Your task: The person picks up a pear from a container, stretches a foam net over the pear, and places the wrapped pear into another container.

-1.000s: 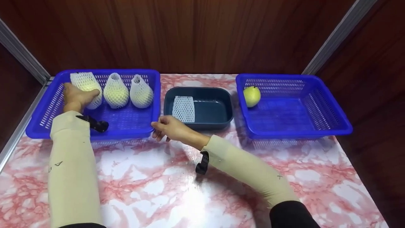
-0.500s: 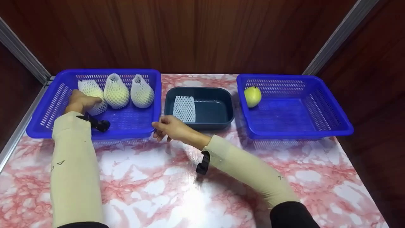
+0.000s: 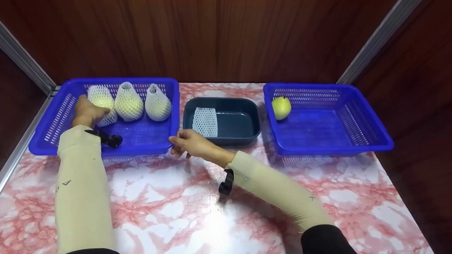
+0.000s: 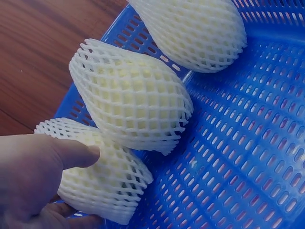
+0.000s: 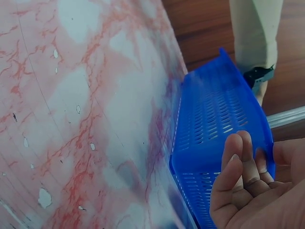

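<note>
My left hand (image 3: 88, 112) is in the left blue basket (image 3: 137, 150) and grips the leftmost yellowish fruit in a white foam net (image 3: 102, 100). In the left wrist view the thumb (image 4: 78, 152) lies over the net, and fingers curl under it. Beside it stand a second netted fruit (image 3: 129, 102) and a third (image 3: 158, 103), both with their nets narrowed at the top. My right hand (image 3: 192, 141) pinches the left basket's front right corner; in the right wrist view its thumb (image 5: 288, 151) and fingers (image 5: 233, 157) lie on either side of the rim.
A dark rectangular tub (image 3: 238, 123) in the middle holds a flat white foam net (image 3: 205, 121). To the right, another blue basket (image 3: 328, 152) contains a bare yellow-green pear (image 3: 281, 108). A wooden panel (image 3: 219, 38) rises behind the marbled table (image 3: 169, 204).
My left hand has brought the leftmost netted fruit to the right and slightly forward, up beside the middle one, and its net top looks rounder. The right hand stays at the basket corner.
</note>
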`<state>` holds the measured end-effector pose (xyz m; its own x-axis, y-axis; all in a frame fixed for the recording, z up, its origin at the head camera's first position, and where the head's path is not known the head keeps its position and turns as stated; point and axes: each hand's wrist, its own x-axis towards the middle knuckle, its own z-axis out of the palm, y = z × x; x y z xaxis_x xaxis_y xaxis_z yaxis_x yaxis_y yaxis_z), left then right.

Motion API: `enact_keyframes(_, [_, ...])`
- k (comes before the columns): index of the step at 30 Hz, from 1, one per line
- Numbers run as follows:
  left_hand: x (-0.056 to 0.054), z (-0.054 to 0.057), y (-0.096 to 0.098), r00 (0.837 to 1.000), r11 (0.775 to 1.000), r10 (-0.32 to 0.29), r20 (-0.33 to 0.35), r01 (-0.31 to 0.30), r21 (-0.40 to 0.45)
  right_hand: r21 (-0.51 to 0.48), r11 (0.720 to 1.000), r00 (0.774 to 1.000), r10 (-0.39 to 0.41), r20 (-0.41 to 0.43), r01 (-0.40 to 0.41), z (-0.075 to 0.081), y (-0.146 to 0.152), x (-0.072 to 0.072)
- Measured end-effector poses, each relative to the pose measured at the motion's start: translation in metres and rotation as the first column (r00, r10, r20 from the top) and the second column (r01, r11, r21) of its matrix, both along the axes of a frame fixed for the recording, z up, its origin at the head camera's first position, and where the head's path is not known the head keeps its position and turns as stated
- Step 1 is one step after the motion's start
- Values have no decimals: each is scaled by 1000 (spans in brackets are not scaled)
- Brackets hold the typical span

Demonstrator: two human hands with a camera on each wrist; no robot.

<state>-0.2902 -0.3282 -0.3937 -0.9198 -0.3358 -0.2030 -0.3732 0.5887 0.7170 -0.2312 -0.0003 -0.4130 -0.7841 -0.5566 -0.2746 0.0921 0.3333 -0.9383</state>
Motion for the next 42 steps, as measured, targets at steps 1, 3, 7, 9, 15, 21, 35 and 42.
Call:
enact_keyframes(1, [0,0,0,1000,1000,-2,-1,2,-6,4,1000,1000,-1,0,1,0,0,0])
enact_keyframes(3, [-1,0,0,1000,1000,-10,6,10,-15,10,1000,1000,-4,3,4,0,0,0])
enact_keyframes(7, [-1,0,0,999,999,-30,27,31,-13,14,1000,1000,-5,1,5,-1,0,0])
enact_keyframes(9, [-1,1,-1,999,999,-35,29,35,-7,11,1000,1000,-3,0,3,-2,0,0])
enact_keyframes(15, [0,2,-1,1000,1000,-19,9,19,-10,4,1000,1000,7,-7,-7,-1,1,0])
enact_keyframes(21, [2,4,-2,1000,1000,8,9,-8,-5,13,1000,1000,11,-14,-11,0,1,0])
enact_keyframes(35, [8,20,-8,1000,1000,13,12,-13,-9,46,998,999,40,-29,-39,1,2,-1])
enact_keyframes(42, [6,43,5,996,998,23,-91,-28,-51,73,997,998,32,-52,-28,4,5,-2])
